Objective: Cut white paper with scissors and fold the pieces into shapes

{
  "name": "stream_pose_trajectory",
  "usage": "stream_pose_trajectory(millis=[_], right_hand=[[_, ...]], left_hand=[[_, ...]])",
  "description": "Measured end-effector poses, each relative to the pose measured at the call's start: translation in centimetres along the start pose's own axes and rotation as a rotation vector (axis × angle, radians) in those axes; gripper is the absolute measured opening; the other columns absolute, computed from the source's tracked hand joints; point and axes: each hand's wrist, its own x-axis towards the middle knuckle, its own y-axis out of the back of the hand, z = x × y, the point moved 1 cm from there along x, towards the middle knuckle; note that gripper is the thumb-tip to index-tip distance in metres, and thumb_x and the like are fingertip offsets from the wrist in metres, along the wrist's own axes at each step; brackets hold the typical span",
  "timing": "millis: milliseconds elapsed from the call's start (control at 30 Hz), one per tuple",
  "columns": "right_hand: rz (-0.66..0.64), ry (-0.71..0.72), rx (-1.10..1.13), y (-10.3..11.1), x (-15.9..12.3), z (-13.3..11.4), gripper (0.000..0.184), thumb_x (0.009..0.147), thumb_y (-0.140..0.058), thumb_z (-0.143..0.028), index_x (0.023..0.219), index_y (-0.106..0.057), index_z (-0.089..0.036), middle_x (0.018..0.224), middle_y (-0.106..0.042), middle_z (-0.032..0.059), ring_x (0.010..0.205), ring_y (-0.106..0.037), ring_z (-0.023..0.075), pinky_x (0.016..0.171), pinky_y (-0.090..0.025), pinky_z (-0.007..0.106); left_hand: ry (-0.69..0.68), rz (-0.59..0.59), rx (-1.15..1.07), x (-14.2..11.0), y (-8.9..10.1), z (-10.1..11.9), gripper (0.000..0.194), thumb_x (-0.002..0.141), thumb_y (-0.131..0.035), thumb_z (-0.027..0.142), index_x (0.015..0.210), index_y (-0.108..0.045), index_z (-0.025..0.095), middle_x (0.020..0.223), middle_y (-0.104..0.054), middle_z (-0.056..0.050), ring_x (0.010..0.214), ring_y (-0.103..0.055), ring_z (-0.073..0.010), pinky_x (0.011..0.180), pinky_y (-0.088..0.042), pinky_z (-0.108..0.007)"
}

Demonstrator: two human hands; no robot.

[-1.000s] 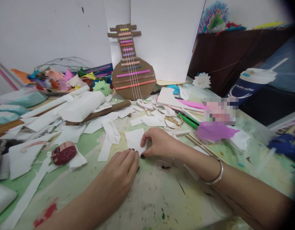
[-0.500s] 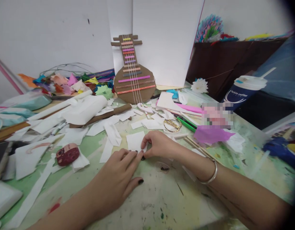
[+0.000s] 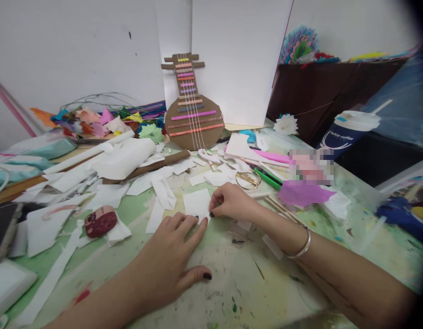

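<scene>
Mid-frame, your right grip (image 3: 231,201) pinches the white paper square (image 3: 195,201) at its right; your outspread left hand (image 3: 172,251) touches its near edge.

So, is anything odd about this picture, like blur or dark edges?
In the head view, black shading covers the right-hand corners; same view, a pixelated patch hides something beside the purple sheet; there too, the dark-blue, white-lidded cup looks tilted, perhaps lens stretch; head view again, the white paper square looks fairly sharp.
</scene>
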Motion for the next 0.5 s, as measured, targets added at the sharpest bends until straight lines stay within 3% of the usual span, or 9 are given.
stream_pose_trajectory(millis=[167, 300, 500], right_hand=[[0.06, -0.118, -0.002, 0.74, 0.63, 0.65, 0.007, 0.052, -0.064, -0.014, 0.058, -0.067, -0.016, 0.056, -0.063, -0.0007, 0.058, -0.056, 0.0119, 0.049, -0.036, 0.019], [0.028, -0.082, 0.044, 1.07, 0.57, 0.81, 0.006, 0.055, -0.064, -0.014, 0.061, -0.065, -0.016, 0.058, -0.061, -0.0018, 0.058, -0.054, 0.0105, 0.05, -0.035, 0.019], [0.045, -0.032, -0.116, 0.2, 0.19, 0.36, 0.023, 0.055, -0.073, -0.037, 0.06, -0.061, -0.018, 0.055, -0.058, -0.0021, 0.056, -0.05, 0.011, 0.049, -0.031, 0.021]], left_hand=[[-0.012, 0.034, 0.007, 0.0, -0.17, -0.05, 0.067, 0.083, -0.041, 0.059, 0.134, -0.04, 0.016, 0.12, -0.049, -0.015, 0.103, -0.041, -0.0307, 0.087, -0.037, -0.047], [-0.017, 0.024, 0.007, 0.1, -0.27, -0.12, 0.066, 0.083, -0.041, 0.058, 0.134, -0.04, 0.016, 0.121, -0.05, -0.015, 0.103, -0.042, -0.0314, 0.087, -0.037, -0.048], [-0.003, 0.041, 0.034, -0.2, -0.2, 0.28, 0.066, 0.083, -0.041, 0.057, 0.134, -0.04, 0.015, 0.123, -0.051, -0.015, 0.111, -0.041, -0.0329, 0.091, -0.034, -0.048]])
